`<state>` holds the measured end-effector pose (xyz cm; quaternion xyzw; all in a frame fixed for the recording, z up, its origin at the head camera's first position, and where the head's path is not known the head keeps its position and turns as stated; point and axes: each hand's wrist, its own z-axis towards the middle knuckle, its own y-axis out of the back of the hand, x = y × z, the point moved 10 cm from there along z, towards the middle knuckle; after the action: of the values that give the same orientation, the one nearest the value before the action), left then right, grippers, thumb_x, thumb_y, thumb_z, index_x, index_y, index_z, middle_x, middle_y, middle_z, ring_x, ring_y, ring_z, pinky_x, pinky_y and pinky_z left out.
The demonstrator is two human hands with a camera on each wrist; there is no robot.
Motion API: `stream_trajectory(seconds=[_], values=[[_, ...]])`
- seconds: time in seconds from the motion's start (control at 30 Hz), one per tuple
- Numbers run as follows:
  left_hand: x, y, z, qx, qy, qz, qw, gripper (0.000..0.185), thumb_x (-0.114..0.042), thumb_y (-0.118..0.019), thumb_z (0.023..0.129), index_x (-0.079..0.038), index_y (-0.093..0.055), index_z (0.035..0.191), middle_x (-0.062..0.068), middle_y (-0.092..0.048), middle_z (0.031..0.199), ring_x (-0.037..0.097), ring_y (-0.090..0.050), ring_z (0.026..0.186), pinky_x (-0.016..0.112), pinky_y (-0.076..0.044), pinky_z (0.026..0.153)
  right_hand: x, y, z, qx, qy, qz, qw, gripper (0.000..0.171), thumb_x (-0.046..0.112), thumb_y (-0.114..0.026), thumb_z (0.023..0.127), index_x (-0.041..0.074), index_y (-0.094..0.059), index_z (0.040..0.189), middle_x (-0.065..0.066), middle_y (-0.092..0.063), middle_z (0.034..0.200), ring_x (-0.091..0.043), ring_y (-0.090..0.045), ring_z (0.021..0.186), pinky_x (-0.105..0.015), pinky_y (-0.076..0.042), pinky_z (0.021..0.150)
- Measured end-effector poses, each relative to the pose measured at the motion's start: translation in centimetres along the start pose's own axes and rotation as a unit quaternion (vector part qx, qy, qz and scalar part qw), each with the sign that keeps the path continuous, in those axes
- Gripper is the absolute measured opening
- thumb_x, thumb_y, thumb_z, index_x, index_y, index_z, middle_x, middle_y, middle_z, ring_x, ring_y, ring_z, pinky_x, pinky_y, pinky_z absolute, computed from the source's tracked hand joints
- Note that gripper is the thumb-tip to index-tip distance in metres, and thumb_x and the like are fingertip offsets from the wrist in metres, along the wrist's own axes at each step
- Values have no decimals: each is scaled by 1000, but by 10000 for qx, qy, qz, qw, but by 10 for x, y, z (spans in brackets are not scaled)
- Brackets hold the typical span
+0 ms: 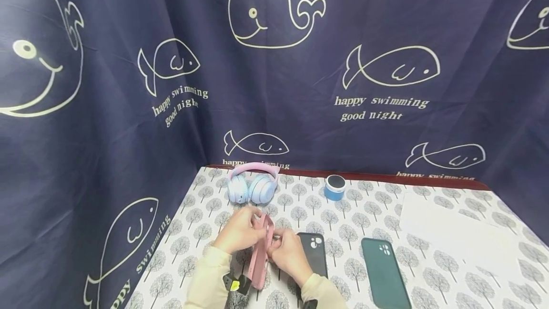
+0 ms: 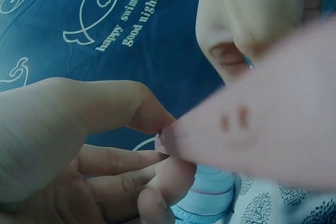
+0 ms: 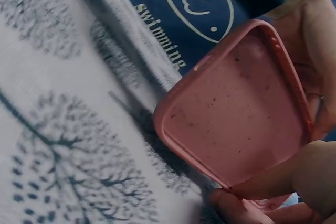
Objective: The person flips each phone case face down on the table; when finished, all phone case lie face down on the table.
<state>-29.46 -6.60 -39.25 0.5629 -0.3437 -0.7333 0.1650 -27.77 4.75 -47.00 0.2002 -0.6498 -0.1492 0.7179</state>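
Observation:
A pink phone case (image 1: 259, 263) is held on edge between both hands above the table. My left hand (image 1: 241, 231) pinches its far end between thumb and fingers, a grip also seen up close in the left wrist view. On the other side, my right hand (image 1: 291, 254) pinches the case's rim. In the right wrist view the case's hollow inner side (image 3: 236, 103) faces the camera, with dark specks on it and no phone inside. A black phone case (image 1: 316, 254) lies just beyond the right hand, partly hidden by it.
A dark green phone case (image 1: 383, 273) lies further right. Pastel cat-ear headphones (image 1: 253, 187) and a small blue speaker (image 1: 334, 189) stand at the back. White sheets (image 1: 454, 232) lie on the right of the tree-print tablecloth (image 1: 300, 213). A dark blue curtain (image 1: 300, 85) hangs behind.

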Motion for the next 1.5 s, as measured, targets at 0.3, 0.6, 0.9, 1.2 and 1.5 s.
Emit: stream_trajectory(seconds=[0.3,0.6,0.9,1.2,1.5], values=[[0,-23,5,398,6,-304,9987,29,-2,-67,75,7,-64,103,-1,-55,58,5,-51,43,25,-45,41,5,-2,-4,-395,518,-824,9945,26,-5,-62,67,4,-74,87,10,-50,53,-4,-43,46,-24,-38,47],[13,-29,7,550,271,-721,9955,32,-2,-66,79,10,-61,108,2,-59,58,9,-56,39,33,-52,41,16,-4,-4,-440,714,-1024,9912,21,-6,-60,67,15,-59,65,12,-43,51,-3,-39,45,-23,-34,45],[18,-29,-1,513,569,-897,9930,43,-2,-66,78,14,-56,117,4,-60,58,12,-57,40,35,-52,41,8,-11,-6,-250,629,-930,9934,24,-9,-58,65,10,-69,77,9,-48,54,-6,-43,47,-24,-37,46],[18,-28,-5,417,541,-826,9942,41,-1,-69,78,13,-58,115,2,-58,56,10,-55,37,30,-48,37,21,-5,-11,772,639,-551,9934,39,-12,-58,60,1,-73,94,6,-56,54,-6,-49,47,-24,-42,48],[16,-30,-2,578,541,-1129,9904,32,-6,-65,91,13,-58,117,5,-61,61,13,-58,39,35,-51,40,27,-6,-14,1771,-45,1418,9739,26,0,-60,82,-6,-71,106,-15,-69,73,-20,-65,57,-41,-57,57]])
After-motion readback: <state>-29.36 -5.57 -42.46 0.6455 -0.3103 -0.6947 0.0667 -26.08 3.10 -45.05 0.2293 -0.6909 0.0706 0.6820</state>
